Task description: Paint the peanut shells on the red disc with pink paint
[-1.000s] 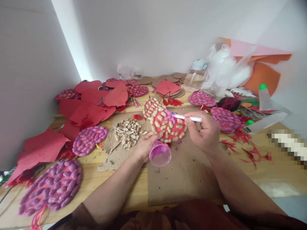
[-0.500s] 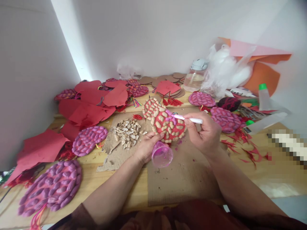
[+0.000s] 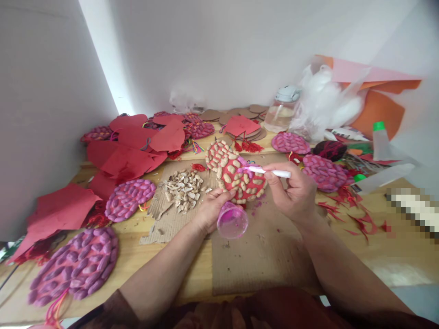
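Observation:
My left hand (image 3: 212,209) grips the lower left edge of a red gourd-shaped board (image 3: 227,179) covered with peanut shells. Below its thumb it also keeps a clear plastic cup (image 3: 233,224), tilted, with pink paint inside. My right hand (image 3: 294,192) pinches a white-handled paintbrush (image 3: 274,173). The brush tip touches the peanut shells near the board's narrow waist, where several are painted pink. Most other shells on the board are plain tan. Under both hands lies a cardboard sheet (image 3: 264,256) spotted with pink.
Loose peanut shells (image 3: 185,189) are heaped on torn cardboard to the left. Painted shell boards (image 3: 77,265) and red cut-outs (image 3: 126,151) lie left and behind. At the back right stand a water bottle (image 3: 281,109), a plastic bag (image 3: 318,100) and a green-capped glue bottle (image 3: 379,139).
The brush tip has shifted slightly down and left across the shells at the waist, and more pink shows there. The left hand still holds board and cup; the view has tilted slightly.

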Tool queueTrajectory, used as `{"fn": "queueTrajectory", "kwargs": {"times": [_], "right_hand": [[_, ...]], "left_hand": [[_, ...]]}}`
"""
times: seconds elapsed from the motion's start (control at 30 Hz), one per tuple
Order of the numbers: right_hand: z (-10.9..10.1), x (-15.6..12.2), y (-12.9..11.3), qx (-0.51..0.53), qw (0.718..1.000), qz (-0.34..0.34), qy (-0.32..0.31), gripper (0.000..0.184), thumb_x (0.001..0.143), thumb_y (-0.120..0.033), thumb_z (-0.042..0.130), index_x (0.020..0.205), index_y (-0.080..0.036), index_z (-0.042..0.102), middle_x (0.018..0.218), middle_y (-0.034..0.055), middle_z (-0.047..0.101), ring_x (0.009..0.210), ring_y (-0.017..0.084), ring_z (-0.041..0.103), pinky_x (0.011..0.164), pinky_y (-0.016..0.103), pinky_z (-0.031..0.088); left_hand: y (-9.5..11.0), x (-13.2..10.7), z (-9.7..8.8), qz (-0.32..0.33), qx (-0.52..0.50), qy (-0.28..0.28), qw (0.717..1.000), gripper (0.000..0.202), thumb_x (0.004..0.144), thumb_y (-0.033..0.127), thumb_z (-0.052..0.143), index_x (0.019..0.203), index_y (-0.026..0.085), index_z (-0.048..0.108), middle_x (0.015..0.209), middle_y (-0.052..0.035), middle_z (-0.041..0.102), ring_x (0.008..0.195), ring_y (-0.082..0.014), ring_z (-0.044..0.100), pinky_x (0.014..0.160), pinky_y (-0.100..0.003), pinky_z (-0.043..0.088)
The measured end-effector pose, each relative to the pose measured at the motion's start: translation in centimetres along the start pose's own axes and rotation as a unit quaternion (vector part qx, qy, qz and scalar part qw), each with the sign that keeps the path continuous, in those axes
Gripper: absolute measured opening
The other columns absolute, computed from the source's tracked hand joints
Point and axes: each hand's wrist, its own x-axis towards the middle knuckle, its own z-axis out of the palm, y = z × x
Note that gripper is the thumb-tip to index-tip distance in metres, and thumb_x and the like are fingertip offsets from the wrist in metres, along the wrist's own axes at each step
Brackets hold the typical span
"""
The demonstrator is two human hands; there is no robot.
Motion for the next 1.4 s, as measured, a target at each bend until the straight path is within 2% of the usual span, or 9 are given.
{"fn": "queueTrajectory", "kwargs": {"times": [0.23, 0.57, 0.77, 0.97, 1.13, 1.4], "right_hand": [[0.0, 0.0, 0.1, 0.001, 1.000, -0.002, 0.015, 0.010, 0.099, -0.027, 0.068, 0.107, -0.027, 0.073, 0.097, 0.0028, 0.079, 0.086, 0.021, 0.074, 0.082, 0.038, 0.058], [0.1, 0.0, 0.1, -0.004, 1.000, 0.011, 0.021, 0.010, 0.098, -0.025, 0.069, 0.106, -0.027, 0.074, 0.097, 0.0028, 0.080, 0.089, 0.022, 0.075, 0.085, 0.039, 0.058], [0.2, 0.0, 0.0, -0.007, 1.000, 0.001, 0.021, 0.010, 0.097, -0.024, 0.070, 0.106, -0.027, 0.074, 0.097, 0.0028, 0.080, 0.088, 0.022, 0.075, 0.085, 0.039, 0.058], [0.2, -0.1, -0.5, 0.009, 1.000, -0.009, 0.027, 0.013, 0.097, -0.021, 0.069, 0.108, -0.027, 0.074, 0.100, 0.0031, 0.080, 0.092, 0.023, 0.076, 0.086, 0.039, 0.057], [0.3, -0.3, -0.9, 0.036, 0.999, -0.032, -0.002, 0.017, 0.096, -0.017, 0.069, 0.110, -0.027, 0.073, 0.102, 0.0022, 0.080, 0.092, 0.020, 0.075, 0.083, 0.036, 0.056], [0.4, -0.3, -1.3, 0.013, 0.999, -0.037, 0.014, 0.016, 0.096, -0.018, 0.070, 0.109, -0.026, 0.073, 0.100, 0.0031, 0.080, 0.090, 0.020, 0.075, 0.081, 0.036, 0.057]], "left_hand": [[-0.2, 0.1, -0.3, 0.001, 0.004, 0.006, 1.000, 0.039, 0.071, 0.029, 0.097, 0.083, 0.016, 0.063, 0.068, -0.0032, 0.073, 0.055, -0.0199, 0.073, 0.050, -0.025, 0.058], [-0.6, 0.3, -0.9, 0.031, 0.029, 0.017, 0.999, 0.046, 0.064, 0.039, 0.101, 0.081, 0.015, 0.064, 0.066, -0.0017, 0.071, 0.053, -0.0153, 0.068, 0.051, -0.023, 0.053], [-0.6, 0.5, -0.9, 0.026, 0.023, 0.014, 0.999, 0.043, 0.065, 0.036, 0.100, 0.082, 0.014, 0.067, 0.068, -0.0021, 0.071, 0.053, -0.0144, 0.067, 0.051, -0.022, 0.052], [-0.5, 0.4, -0.4, 0.019, 0.000, 0.021, 1.000, 0.041, 0.066, 0.032, 0.099, 0.081, 0.015, 0.064, 0.069, -0.0042, 0.073, 0.056, -0.0192, 0.072, 0.052, -0.026, 0.057], [-0.2, 0.1, 0.2, 0.024, -0.020, 0.000, 1.000, 0.037, 0.069, 0.028, 0.097, 0.086, 0.015, 0.068, 0.072, -0.0032, 0.075, 0.057, -0.0177, 0.073, 0.055, -0.025, 0.059], [-0.2, 0.2, 0.1, 0.025, -0.028, 0.012, 0.999, 0.037, 0.068, 0.027, 0.098, 0.091, 0.014, 0.071, 0.072, -0.0033, 0.076, 0.060, -0.0183, 0.073, 0.059, -0.027, 0.061]]}}
